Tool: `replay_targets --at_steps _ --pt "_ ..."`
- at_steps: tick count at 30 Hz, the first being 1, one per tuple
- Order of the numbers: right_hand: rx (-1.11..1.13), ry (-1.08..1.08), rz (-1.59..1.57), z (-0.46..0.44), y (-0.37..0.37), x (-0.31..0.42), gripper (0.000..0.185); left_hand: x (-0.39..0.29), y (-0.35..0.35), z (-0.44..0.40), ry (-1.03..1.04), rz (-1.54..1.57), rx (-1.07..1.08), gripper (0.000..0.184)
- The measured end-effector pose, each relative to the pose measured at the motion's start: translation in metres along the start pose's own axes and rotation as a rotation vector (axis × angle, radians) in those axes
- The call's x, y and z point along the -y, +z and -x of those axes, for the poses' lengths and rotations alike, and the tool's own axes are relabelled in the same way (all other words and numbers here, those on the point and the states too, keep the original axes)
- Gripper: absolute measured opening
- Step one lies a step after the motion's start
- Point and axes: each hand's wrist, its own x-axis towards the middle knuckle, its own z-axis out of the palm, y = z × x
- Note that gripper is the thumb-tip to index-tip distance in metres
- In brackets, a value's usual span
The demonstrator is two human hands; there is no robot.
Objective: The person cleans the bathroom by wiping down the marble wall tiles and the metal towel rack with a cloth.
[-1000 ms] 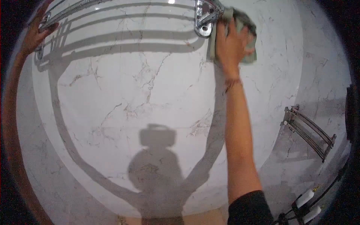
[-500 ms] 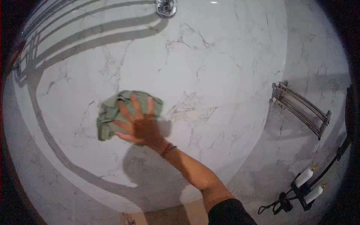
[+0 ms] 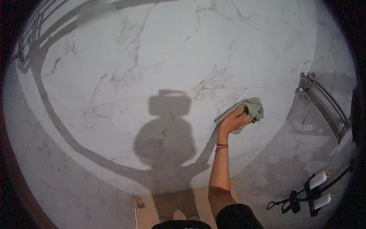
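The cloth (image 3: 254, 106) is grey-green — the wall (image 3: 171, 57) white with brownish-grey veining, the sleeve (image 3: 237, 216) black.

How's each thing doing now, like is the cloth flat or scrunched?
Wall: partly shadowed; can't tell if wet.
Green cloth: scrunched, against the wall.
Right hand: curled on the cloth.
Wristbands: worn.
Metal rack: wall-mounted.
White cylinders: side by side on the black frame.
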Motion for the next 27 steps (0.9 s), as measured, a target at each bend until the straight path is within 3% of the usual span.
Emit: replay_targets --at_steps 3,4,5,6,7,10,12,15,17,19,20,21,24,26,27 --pt "-0.008 -0.239 0.057 0.057 0.013 0.041 0.061 0.011 -0.001 -0.003 0.069 -0.017 0.023 0.099" --pt "0.030 -0.279 0.057 0.083 0.015 0.063 0.070 0.010 -0.002 -0.002 0.074 -0.017 0.033 0.099" --pt "0.096 -0.360 0.060 0.106 0.029 0.055 0.092 0.006 -0.003 -0.002 0.044 -0.007 0.035 0.099" --pt "0.141 -0.422 0.084 0.127 0.028 0.073 0.096 0.003 -0.002 -0.002 0.015 0.006 0.038 0.099" --pt "0.171 -0.518 0.074 0.147 0.025 0.088 0.096 0.002 0.004 -0.001 0.047 -0.028 -0.052 0.100" --pt "0.279 -0.769 -0.018 0.211 0.018 0.109 0.088 0.005 0.003 -0.003 0.153 -0.027 -0.045 0.103" --pt "0.343 -0.785 -0.049 0.252 0.019 0.093 0.081 0.007 -0.002 -0.003 0.117 -0.029 0.018 0.105" --pt "0.462 -1.035 -0.160 0.274 0.020 0.051 0.076 0.014 0.002 -0.002 0.126 -0.085 -0.019 0.105" --pt "0.591 -1.435 -0.135 0.248 0.011 0.013 0.074 0.005 -0.004 -0.001 0.026 0.075 0.036 0.101" --pt "0.657 -1.364 -0.077 0.211 -0.002 -0.014 0.075 -0.008 -0.008 -0.001 -0.086 0.267 0.062 0.099" --pt "0.681 -1.301 -0.029 0.187 -0.007 -0.028 0.078 -0.002 0.000 0.001 0.002 0.034 0.010 0.101" --pt "0.703 -1.239 0.020 0.163 -0.012 -0.041 0.080 -0.007 -0.003 -0.001 -0.051 0.080 0.031 0.102" --pt "0.309 -1.201 -0.112 0.085 -0.015 -0.054 0.097 0.001 -0.008 -0.005 -0.083 0.044 0.062 0.104" --pt "0.264 -1.046 -0.029 0.051 -0.029 -0.073 0.089 0.007 -0.004 -0.004 -0.054 -0.040 0.081 0.106" --pt "0.248 -0.889 -0.042 0.043 -0.030 -0.092 0.085 0.007 -0.004 -0.003 -0.065 0.158 0.084 0.108"
